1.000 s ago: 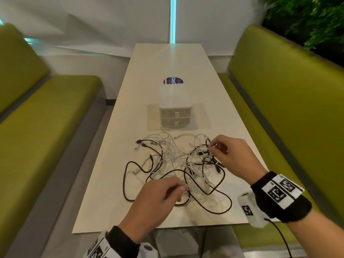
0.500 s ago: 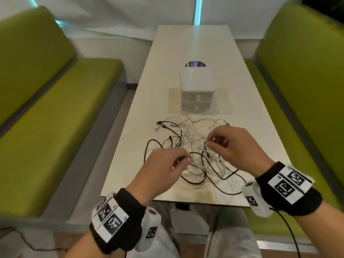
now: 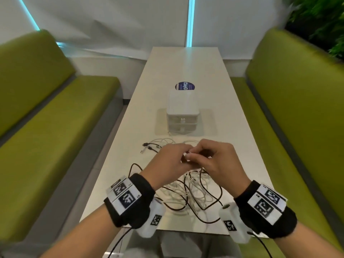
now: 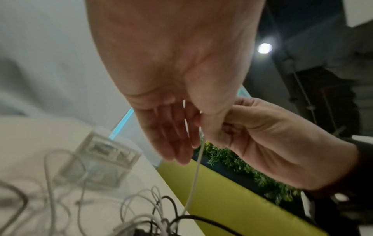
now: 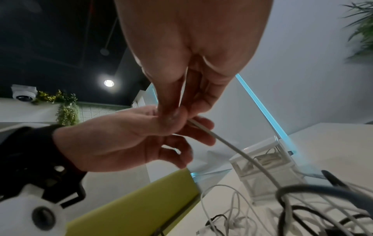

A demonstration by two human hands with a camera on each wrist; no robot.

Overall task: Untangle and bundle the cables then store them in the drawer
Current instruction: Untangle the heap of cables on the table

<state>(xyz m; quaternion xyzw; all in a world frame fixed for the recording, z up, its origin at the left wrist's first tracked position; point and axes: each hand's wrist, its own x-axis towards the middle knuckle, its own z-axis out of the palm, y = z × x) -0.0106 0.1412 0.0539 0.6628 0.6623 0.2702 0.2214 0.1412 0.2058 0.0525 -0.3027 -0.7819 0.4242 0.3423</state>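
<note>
A tangle of white and black cables (image 3: 193,194) lies on the near end of the white table (image 3: 242,146). Both hands are raised just above the pile, fingertips meeting. My left hand (image 3: 181,158) and right hand (image 3: 192,155) both pinch the same white cable (image 4: 194,175) between thumb and fingers. That cable hangs down from the pinch into the pile (image 5: 252,161). Behind the tangle stands a small white drawer unit (image 3: 183,116) with two closed drawers. The cable's end is hidden inside the fingers.
Green benches flank the table on the left (image 3: 55,127) and right (image 3: 297,127). A round blue sticker (image 3: 184,86) lies beyond the drawer unit. Loose plug ends (image 3: 147,146) lie at the pile's far left. The table's near edge (image 3: 186,230) is just below the wrists.
Both hands have lifted off the pile and come together in the middle. They now pinch one white cable between them.
</note>
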